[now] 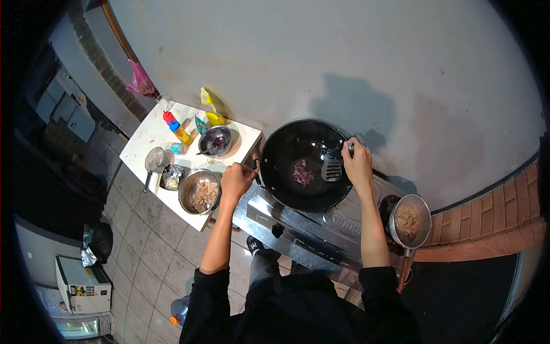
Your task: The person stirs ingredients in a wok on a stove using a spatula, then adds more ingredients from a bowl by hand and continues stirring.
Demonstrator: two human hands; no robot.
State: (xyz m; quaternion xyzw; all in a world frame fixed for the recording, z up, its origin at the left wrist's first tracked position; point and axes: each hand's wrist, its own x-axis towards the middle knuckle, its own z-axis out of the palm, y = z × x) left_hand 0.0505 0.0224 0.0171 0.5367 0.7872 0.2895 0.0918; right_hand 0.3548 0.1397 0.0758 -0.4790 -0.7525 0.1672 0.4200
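A black wok [286, 140] sits on the steel gas stove, with a small heap of chopped purple onion [302, 173] at its bottom. My left hand [238, 180] is closed at the wok's side handle on the left. At the wok's right rim, my right hand [357, 163] is closed around the handle of a slotted turner [332, 171]. The turner's head hangs inside the wok, apart from the onion. Most of its handle is hidden by my fingers.
Left of the stove, a white table [186, 117] holds a bowl of meat pieces [203, 195], a bowl of onion [216, 141], a strainer [153, 159] and sauce bottles [182, 135]. A long-handled colander [411, 221] with pale food rests on the right burner. The wall stands behind.
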